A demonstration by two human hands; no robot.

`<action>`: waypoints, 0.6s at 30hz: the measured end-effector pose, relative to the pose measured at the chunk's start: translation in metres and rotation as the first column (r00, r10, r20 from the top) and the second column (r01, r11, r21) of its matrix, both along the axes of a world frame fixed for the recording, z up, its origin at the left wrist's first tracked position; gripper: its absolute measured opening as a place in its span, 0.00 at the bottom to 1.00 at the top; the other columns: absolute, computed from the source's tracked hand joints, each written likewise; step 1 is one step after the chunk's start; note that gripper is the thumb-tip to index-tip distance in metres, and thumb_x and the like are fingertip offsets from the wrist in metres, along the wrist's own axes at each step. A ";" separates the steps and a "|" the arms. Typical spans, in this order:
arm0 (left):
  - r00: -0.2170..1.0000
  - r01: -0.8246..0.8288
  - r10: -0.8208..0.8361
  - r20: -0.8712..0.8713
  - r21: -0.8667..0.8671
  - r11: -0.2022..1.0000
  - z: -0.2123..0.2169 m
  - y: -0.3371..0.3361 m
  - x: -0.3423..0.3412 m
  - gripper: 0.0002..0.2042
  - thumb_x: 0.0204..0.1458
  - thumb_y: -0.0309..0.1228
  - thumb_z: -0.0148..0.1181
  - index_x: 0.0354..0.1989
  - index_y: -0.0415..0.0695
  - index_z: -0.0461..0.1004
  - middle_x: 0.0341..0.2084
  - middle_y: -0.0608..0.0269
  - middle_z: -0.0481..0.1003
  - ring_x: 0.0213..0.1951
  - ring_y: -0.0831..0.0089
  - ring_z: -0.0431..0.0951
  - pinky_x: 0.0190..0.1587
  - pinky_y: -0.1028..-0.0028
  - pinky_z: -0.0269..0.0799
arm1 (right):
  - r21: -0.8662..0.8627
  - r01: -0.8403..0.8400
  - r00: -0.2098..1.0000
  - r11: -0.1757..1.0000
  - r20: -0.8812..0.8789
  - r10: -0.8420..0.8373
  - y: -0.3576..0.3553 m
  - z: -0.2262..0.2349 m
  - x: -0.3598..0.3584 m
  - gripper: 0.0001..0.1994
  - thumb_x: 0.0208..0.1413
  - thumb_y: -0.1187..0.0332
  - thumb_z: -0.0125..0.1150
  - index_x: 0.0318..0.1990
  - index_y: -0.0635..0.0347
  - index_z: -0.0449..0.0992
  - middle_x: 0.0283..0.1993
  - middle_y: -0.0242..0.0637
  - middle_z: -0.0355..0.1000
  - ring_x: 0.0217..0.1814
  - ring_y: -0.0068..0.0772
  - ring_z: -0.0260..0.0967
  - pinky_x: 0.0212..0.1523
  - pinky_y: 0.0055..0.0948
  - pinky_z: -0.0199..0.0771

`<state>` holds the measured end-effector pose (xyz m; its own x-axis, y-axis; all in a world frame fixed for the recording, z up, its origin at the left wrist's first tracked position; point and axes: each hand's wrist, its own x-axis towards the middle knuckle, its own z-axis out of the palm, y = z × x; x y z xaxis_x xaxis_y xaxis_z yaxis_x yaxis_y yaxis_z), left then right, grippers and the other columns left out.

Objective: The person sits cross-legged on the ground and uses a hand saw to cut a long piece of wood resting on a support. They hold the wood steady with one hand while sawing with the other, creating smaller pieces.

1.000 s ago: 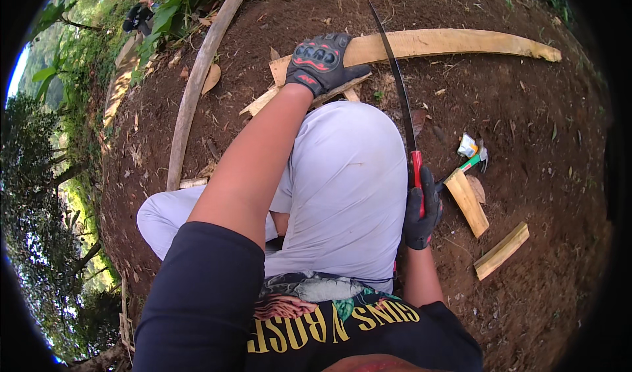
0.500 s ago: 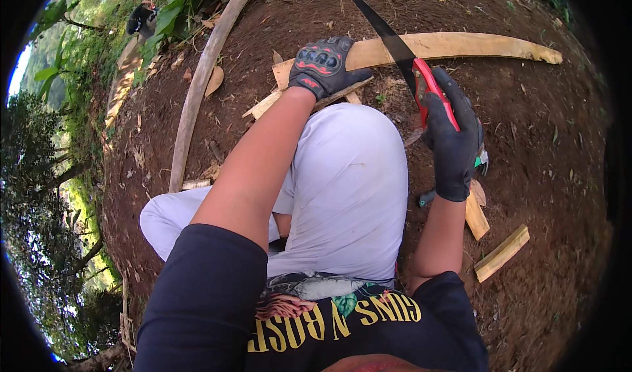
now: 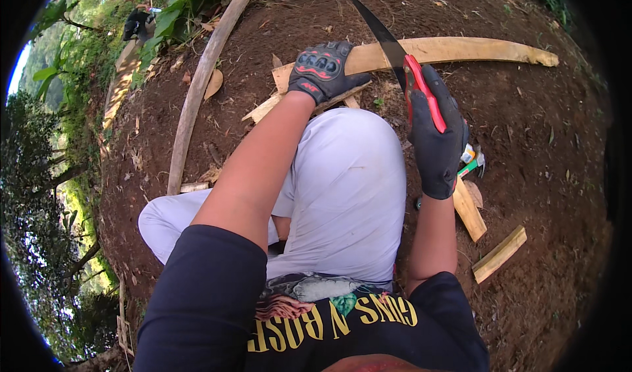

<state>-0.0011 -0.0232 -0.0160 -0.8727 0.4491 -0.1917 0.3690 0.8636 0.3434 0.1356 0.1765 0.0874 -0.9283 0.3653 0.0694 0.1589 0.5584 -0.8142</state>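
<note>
"What's the right hand [image 3: 440, 135] holding?"

"A red-handled pruning saw [image 3: 387, 41], fingers wrapped round its grip. The left hand [image 3: 322, 69] clasps the long wooden plank [image 3: 461, 48] near its left end, thumb apart from the fingers."

"Any writing?"

"Red lettering [image 3: 309, 87] at that glove's wrist, then yellow capitals [image 3: 388, 311], upside down, across the black T-shirt [image 3: 431, 342]."

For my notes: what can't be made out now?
In the head view:
Plank under the left hand: covered.
Saw handle, partly: inside the right hand.
Hammer handle, partly: behind the same hand.
Teeth on the saw blade: too small.
Pole, upper end: cut off by the top edge.
</note>
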 end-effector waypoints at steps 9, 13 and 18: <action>0.997 0.002 -0.002 0.075 0.001 1.000 0.008 0.003 0.001 0.43 0.56 0.69 0.64 0.69 0.46 0.75 0.60 0.47 0.80 0.62 0.50 0.81 0.67 0.53 0.74 | 0.062 -0.093 0.987 0.994 -0.128 0.100 0.004 -0.050 -0.048 0.19 0.70 0.67 0.67 0.66 0.56 0.81 0.58 0.49 0.85 0.56 0.39 0.86 0.56 0.37 0.83; 1.000 0.018 -0.018 0.005 0.000 1.000 0.006 0.001 -0.001 0.42 0.56 0.68 0.64 0.68 0.46 0.75 0.59 0.47 0.81 0.61 0.50 0.82 0.66 0.53 0.74 | 0.014 -0.073 0.996 0.997 -0.051 0.073 0.011 -0.050 -0.004 0.21 0.70 0.69 0.65 0.69 0.57 0.79 0.62 0.50 0.83 0.62 0.44 0.84 0.62 0.39 0.81; 0.997 -0.003 0.003 0.081 -0.006 1.000 0.009 0.001 -0.001 0.42 0.56 0.68 0.65 0.68 0.45 0.76 0.60 0.47 0.81 0.61 0.51 0.82 0.66 0.55 0.75 | 0.041 -0.062 0.998 0.997 -0.006 0.063 0.025 -0.019 0.087 0.22 0.69 0.72 0.66 0.69 0.59 0.79 0.64 0.49 0.82 0.65 0.43 0.82 0.63 0.38 0.80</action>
